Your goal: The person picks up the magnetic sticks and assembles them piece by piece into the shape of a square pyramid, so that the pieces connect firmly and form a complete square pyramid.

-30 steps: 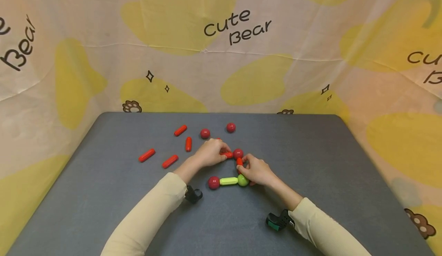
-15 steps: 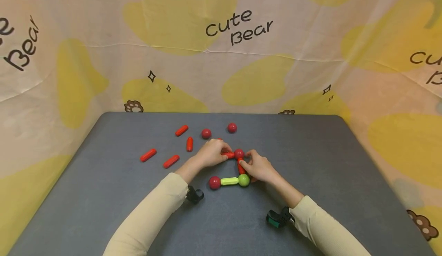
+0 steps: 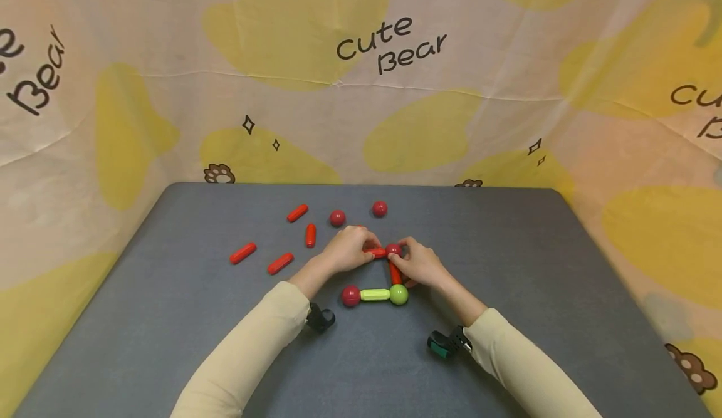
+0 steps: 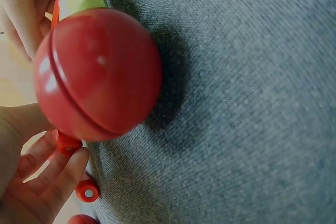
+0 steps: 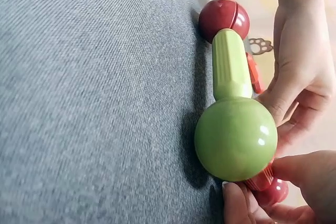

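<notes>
My left hand pinches a red stick whose right end meets a red ball. Thumb and index finger of my right hand grip that ball from the right. A second red stick runs from the ball toward a green ball. From there a light-green stick leads left to another red ball, large in front of the left wrist view. In the right wrist view the green ball partly hides the red stick behind it.
Loose red sticks lie left of the hands, one of them close to the left forearm. Two loose red balls, one behind the left hand and one further right, sit at the back of the grey table. A patterned cloth surrounds it.
My right hand has slid away from me, from the second red stick up to the red ball at the corner. The left hand keeps its pinch on its red stick, nearly in place.
</notes>
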`<state>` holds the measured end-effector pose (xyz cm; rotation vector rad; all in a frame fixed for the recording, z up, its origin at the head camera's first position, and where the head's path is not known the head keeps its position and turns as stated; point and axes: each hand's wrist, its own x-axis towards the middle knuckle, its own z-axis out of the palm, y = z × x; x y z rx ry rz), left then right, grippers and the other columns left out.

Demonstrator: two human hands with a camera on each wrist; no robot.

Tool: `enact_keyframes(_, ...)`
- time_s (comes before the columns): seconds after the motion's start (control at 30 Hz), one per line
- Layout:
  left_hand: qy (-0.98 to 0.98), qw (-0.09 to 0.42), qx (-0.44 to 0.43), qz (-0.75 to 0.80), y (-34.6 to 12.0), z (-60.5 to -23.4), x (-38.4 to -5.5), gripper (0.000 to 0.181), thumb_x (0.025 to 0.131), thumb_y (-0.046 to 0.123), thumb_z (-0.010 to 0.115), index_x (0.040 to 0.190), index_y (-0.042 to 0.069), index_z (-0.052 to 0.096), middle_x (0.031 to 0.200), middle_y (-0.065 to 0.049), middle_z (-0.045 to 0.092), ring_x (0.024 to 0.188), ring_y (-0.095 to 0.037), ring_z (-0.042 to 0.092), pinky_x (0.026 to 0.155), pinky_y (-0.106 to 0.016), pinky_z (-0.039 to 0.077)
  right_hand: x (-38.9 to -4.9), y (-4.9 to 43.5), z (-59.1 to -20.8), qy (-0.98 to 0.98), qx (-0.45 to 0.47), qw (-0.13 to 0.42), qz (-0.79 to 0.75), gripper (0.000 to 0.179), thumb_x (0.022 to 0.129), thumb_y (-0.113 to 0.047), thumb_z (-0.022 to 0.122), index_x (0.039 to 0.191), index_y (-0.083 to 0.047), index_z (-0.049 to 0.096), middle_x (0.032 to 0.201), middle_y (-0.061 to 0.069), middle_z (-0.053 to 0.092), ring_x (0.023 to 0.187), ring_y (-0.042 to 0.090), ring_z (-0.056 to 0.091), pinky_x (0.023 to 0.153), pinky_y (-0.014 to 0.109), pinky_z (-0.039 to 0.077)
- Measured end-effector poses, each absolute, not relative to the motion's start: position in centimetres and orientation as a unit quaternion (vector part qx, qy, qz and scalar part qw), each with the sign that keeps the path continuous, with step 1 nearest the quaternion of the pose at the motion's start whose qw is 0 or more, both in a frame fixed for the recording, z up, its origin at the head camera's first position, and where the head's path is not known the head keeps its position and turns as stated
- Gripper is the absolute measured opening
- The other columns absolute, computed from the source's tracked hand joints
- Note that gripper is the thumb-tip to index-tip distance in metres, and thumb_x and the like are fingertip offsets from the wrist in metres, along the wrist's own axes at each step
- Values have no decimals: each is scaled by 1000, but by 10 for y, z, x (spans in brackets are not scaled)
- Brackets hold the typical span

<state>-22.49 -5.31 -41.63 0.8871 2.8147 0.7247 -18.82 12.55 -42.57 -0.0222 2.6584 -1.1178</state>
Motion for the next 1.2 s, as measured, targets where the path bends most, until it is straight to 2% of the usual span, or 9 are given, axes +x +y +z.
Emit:
enact_keyframes(0.2, 924, 46, 293, 243, -55, -417, -225, 19, 79, 10, 69, 98, 10, 71, 95, -2, 68, 90, -17, 61, 81, -33, 48, -190, 121, -427, 922, -9, 120, -367, 41, 88, -25, 59, 119, 1, 49, 68, 5, 55, 42, 13, 58, 43, 26, 47)
enact_keyframes(0.37, 919, 45, 284, 269, -62, -414, -225, 19, 78, 8, 69, 97, 12, 71, 91, -1, 68, 84, -14, 61, 74, -29, 49, -191, 120, -428, 919, 0, 126, -373, 40, 88, -25, 60, 118, 0, 49, 71, 6, 56, 42, 13, 58, 43, 26, 48)
enact_keyframes(0.63, 935, 8, 205, 289, -75, -405, -233, 18, 79, 14, 70, 97, 13, 70, 90, -1, 66, 81, -14, 61, 69, -32, 48, -190, 121, -427, 919, -2, 122, -375, 39, 88, -25, 60, 116, 0, 50, 71, 6, 55, 43, 13, 57, 43, 26, 47)
enact_keyframes(0.93, 948, -13, 145, 284, -79, -409, -237, 21, 81, 19, 70, 101, 12, 69, 96, -8, 65, 84, -20, 60, 74, -37, 49, -189, 122, -429, 923, -8, 114, -368, 37, 88, -23, 59, 115, 1, 50, 69, 5, 55, 44, 13, 57, 43, 25, 46)
enact_keyframes(1.2, 949, -37, 121, 290, -84, -417, -248, 20, 79, 17, 70, 98, 12, 70, 92, -5, 64, 83, -18, 58, 73, -35, 48, -189, 123, -431, 925, -18, 102, -366, 36, 87, -23, 59, 113, 1, 50, 68, 5, 55, 42, 13, 56, 44, 26, 46)
